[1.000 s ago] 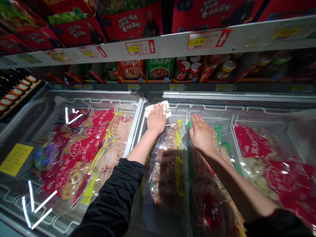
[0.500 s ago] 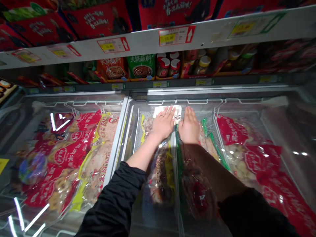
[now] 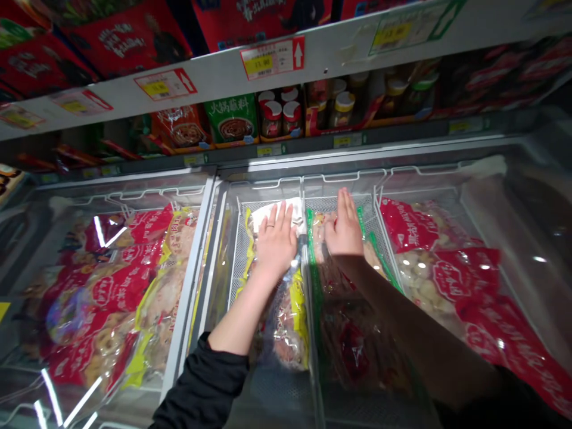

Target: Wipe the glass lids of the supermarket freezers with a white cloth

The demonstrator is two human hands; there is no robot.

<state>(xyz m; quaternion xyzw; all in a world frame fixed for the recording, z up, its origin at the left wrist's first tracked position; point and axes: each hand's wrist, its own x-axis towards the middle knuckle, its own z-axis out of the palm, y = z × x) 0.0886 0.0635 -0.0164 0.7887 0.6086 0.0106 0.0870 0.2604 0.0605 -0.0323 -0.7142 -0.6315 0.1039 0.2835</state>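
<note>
My left hand [image 3: 276, 241] lies flat, fingers stretched out, pressing a white cloth [image 3: 298, 213] onto the glass lid [image 3: 268, 185] of a chest freezer. A ring shows on one finger. My right hand [image 3: 343, 229] lies flat beside it on the same glass, fingers together and extended, holding nothing. Under the glass, below my left hand, a yellow-trimmed clear bag [image 3: 290, 322] of frozen food is visible. A green-trimmed bag [image 3: 344, 333] lies under my right forearm. Both black sleeves are pushed up.
Red bags of frozen food [image 3: 447, 268] fill the baskets on the right, and more red and yellow bags [image 3: 120, 280] on the left. A metal divider [image 3: 196, 268] separates two lids. Behind the freezer, a shelf holds jars [image 3: 279, 116] and sauce packets [image 3: 232, 122], with price tags [image 3: 272, 58] above.
Both hands slid over the glass: the left with the cloth drew back toward me and left, the right came in close beside it. The view shifted rightward.
</note>
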